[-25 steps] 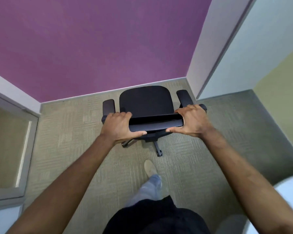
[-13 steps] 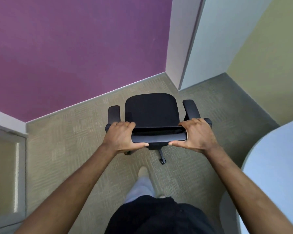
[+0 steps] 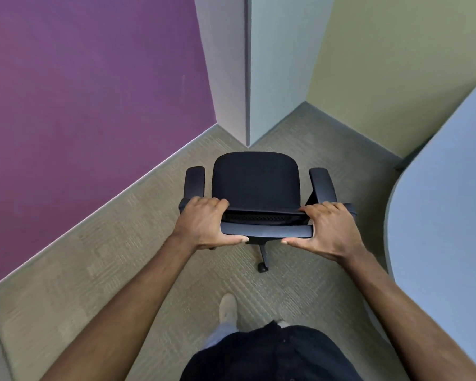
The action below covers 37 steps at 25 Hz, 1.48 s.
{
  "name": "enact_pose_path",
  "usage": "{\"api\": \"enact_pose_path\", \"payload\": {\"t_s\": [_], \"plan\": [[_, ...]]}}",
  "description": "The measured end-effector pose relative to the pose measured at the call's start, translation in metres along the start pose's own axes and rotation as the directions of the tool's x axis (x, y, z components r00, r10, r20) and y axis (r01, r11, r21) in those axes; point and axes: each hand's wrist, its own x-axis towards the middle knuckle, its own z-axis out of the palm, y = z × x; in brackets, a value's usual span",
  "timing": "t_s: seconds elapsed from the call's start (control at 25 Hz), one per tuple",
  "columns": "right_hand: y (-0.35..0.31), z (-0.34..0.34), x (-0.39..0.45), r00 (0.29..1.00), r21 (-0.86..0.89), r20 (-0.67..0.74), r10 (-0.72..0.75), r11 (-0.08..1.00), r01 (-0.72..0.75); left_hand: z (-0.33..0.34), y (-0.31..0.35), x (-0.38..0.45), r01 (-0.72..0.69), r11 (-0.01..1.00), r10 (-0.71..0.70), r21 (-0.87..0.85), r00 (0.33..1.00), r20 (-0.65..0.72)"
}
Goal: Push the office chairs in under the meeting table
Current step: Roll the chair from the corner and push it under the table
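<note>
A black office chair (image 3: 254, 181) with two armrests stands on the carpet in front of me, its seat facing away. My left hand (image 3: 202, 222) grips the left end of the backrest's top edge. My right hand (image 3: 329, 228) grips the right end, thumb under the rim. The pale grey meeting table (image 3: 445, 204) curves in at the right edge of the view, its rounded edge just right of the chair's right armrest. One caster leg (image 3: 263, 259) shows below the backrest.
A purple wall (image 3: 88, 92) runs along the left. A white wall corner (image 3: 245, 78) juts out just beyond the chair, with a pale green wall (image 3: 390, 64) behind the table. My foot (image 3: 227, 307) is on the carpet behind the chair.
The chair and I have swung round to the right. The wall corner has come to the middle, and much more of the table has come into view on the right. Both hands keep their grip.
</note>
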Motion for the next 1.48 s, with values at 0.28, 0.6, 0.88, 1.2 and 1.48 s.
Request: {"api": "enact_pose_path", "payload": {"t_s": [0.28, 0.6, 0.88, 1.2, 1.48], "plan": [[-0.005, 0.002, 0.017, 0.976, 0.007, -0.065, 0.21, 0.978, -0.21, -0.008, -0.032, 0.079, -0.218, 0.975, 0.218, 0.046, 0.976, -0.003], [0.011, -0.002, 0.06, 0.905, -0.035, -0.04, 0.423, 0.905, -0.424, -0.019, -0.048, 0.192, -0.421, 0.904, 0.423, 0.067, 0.906, -0.014], [0.052, 0.0, 0.119, 0.816, -0.01, -0.086, 0.572, 0.818, -0.575, -0.026, -0.05, 0.32, -0.574, 0.814, 0.578, 0.086, 0.815, -0.034], [0.099, 0.0, 0.199, 0.654, 0.023, -0.075, 0.753, 0.657, -0.753, -0.045, -0.042, 0.479, -0.74, 0.669, 0.741, 0.07, 0.671, 0.014], [0.137, 0.003, 0.261, 0.489, 0.037, -0.103, 0.866, 0.495, -0.868, -0.052, -0.021, 0.605, -0.862, 0.502, 0.864, 0.072, 0.504, 0.017]]}}
